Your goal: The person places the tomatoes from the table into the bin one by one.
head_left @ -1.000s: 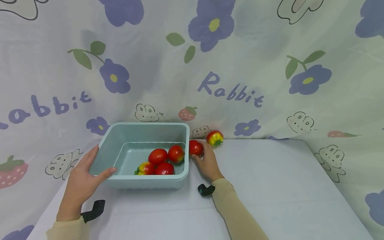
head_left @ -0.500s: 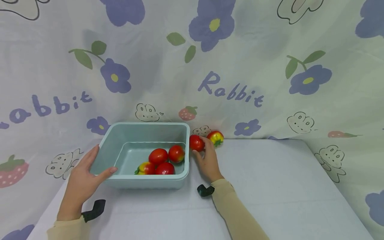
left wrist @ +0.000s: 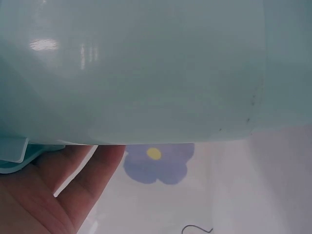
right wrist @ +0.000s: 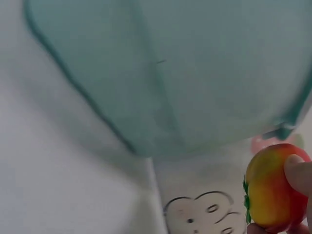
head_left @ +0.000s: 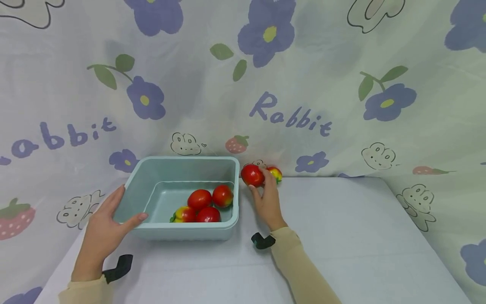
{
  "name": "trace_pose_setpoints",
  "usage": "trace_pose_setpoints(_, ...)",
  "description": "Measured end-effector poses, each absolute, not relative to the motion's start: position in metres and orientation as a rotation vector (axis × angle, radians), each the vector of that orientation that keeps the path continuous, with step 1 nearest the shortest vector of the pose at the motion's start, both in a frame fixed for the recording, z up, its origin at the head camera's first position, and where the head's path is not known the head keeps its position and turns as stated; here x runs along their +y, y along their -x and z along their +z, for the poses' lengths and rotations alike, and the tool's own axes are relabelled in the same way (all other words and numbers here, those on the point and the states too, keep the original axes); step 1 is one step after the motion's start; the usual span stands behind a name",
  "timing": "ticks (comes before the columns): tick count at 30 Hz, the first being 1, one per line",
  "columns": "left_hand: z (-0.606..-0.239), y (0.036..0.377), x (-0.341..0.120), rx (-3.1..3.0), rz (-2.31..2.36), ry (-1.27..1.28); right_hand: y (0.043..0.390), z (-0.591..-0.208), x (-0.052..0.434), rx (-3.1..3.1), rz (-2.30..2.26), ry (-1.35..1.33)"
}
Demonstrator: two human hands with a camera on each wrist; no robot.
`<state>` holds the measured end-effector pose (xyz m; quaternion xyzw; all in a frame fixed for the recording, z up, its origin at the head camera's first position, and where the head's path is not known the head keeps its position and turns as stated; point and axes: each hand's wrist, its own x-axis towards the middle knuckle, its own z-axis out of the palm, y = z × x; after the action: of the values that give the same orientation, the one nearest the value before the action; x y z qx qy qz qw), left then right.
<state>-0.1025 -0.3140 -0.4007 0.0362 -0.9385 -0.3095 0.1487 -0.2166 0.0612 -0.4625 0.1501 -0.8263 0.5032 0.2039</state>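
A pale blue-green plastic box (head_left: 182, 232) stands on the table with several tomatoes (head_left: 199, 199) at its right side. My left hand (head_left: 104, 230) rests at the box's front left corner, fingers spread straight along the left side and thumb over the front rim. In the left wrist view, those fingers (left wrist: 92, 180) reach behind the box wall. My right hand (head_left: 268, 200), just right of the box, grips a red tomato (head_left: 252, 175) off the table. The right wrist view shows this tomato's yellow-orange side and green leaves, pinched by the thumb (right wrist: 298, 173).
Behind the right hand lies a red-and-yellow tomato (head_left: 275, 174), partly hidden, near the table's back edge. A hanging cloth (head_left: 322, 55) printed with flowers and rabbits rises behind the white table (head_left: 341, 236). The box's right wall separates the right hand from the tomatoes inside.
My right hand has lifted the tomato from beside the box, up and slightly right, now overlapping the tomato behind. The left hand and the box have stayed in place.
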Motion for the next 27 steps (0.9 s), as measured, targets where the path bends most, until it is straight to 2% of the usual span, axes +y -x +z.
trace_pose_setpoints(27, -0.402, 0.103, -0.315, -2.696, -0.896, -0.113, 0.189, -0.407, 0.064, -2.174, 1.379, -0.679)
